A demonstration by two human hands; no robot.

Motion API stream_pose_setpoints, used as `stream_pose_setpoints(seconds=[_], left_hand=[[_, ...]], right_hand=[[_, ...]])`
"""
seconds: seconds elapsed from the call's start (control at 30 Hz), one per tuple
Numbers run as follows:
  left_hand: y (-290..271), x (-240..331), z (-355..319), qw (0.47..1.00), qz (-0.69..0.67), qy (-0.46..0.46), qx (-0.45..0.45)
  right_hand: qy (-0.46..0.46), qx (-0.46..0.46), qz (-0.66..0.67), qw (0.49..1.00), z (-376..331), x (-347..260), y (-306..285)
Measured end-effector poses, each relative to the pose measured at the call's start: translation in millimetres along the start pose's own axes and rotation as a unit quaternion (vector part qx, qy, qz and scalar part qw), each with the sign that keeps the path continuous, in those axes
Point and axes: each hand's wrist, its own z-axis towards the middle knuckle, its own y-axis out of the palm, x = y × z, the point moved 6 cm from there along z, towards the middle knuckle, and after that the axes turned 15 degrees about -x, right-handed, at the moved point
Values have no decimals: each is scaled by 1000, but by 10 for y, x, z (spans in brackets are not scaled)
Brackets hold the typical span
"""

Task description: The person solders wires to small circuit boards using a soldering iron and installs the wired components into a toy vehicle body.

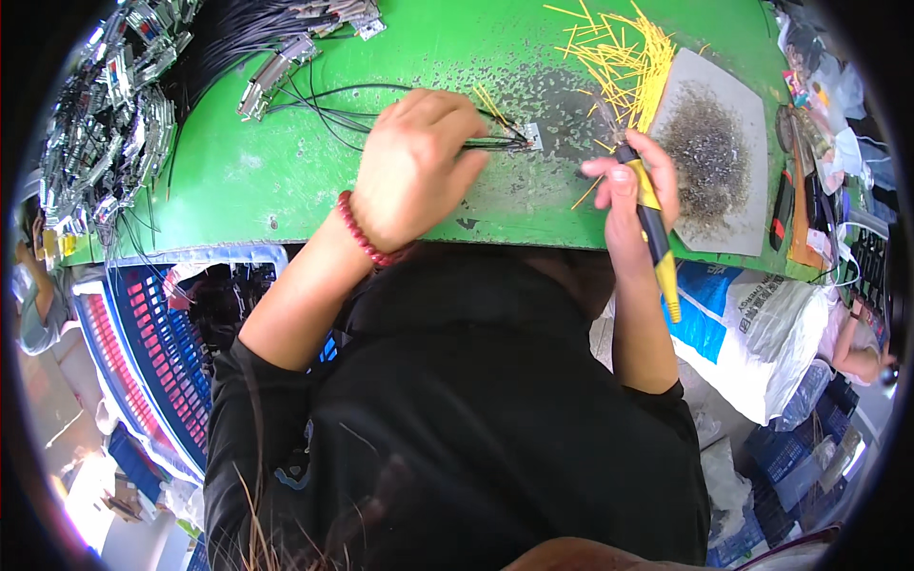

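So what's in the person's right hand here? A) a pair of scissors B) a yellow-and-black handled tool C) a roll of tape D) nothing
B: the right hand grips a yellow-and-black handled tool, its tip pointing toward the yellow sleeve pieces on the green table.

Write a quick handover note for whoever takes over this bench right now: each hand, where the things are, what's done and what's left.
Left hand: closed on a bundle of thin black wires ending in a small connector, pressed to the green table.
Right hand: grips a yellow and black tool, tip up by the grey mat.
Yellow tube pieces lie loose above the mat.
Done: a heap of wired connectors lies far left.
Left: cannot tell how far the held piece is.
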Motion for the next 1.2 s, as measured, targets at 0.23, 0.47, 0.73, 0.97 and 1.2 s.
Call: stream_pose_setpoints(seconds=[0.23,0.47,0.73,0.97,1.2], left_hand=[[-377,-339,-189,987,128,-96,-1],[-264,-561,-475,944,185,-258,-95],[-598,-623,-417,935,179,-293,-92],[-1322,-803,381,984,124,-122,34],[-2459,-1581,803,961,239,-112,79]], right_hand=[[-117,-76,-184,973,123,-187,218],[-240,-154,-413,865,362,-435,616],[-254,-130,-418,862,294,-498,575],[-185,-90,-336,919,409,-357,479],[-81,-81,-32,993,460,22,297]])
